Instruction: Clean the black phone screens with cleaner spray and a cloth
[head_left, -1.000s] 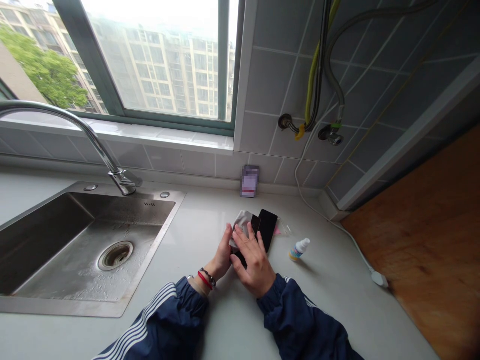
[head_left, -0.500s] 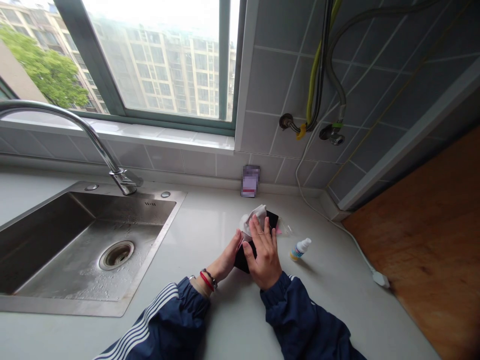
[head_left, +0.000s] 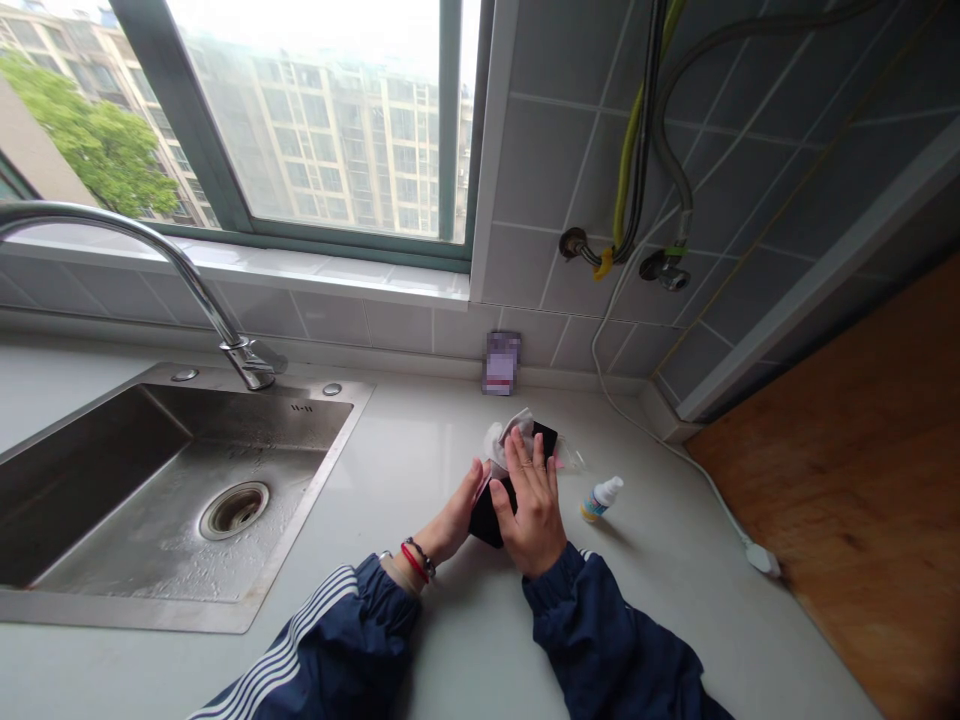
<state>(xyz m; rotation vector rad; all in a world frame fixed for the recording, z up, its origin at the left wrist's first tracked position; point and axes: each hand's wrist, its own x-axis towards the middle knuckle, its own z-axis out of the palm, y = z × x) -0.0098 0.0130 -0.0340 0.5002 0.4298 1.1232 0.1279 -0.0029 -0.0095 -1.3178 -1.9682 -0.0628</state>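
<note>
My left hand grips the left edge of a flat device with a black screen, tilted above the counter; whether it is a phone or a small tablet I cannot tell. Over it lies my right hand, fingers stretched out, pressing a crumpled white cloth against the screen. The palm and fingers hide the device's middle, while its far corner shows past the fingertips. To the right of that hand a small white bottle with a blue and yellow label stands upright on the counter.
A clear plastic piece lies beyond my right hand. Against the back wall leans a blurred purple card-like object. On the left are a steel sink and a faucet. A white cable with a plug runs along the right.
The white cloth has shifted slightly and changed its folds under my right hand, which has moved a little to the right. My left hand keeps its hold on the device.
</note>
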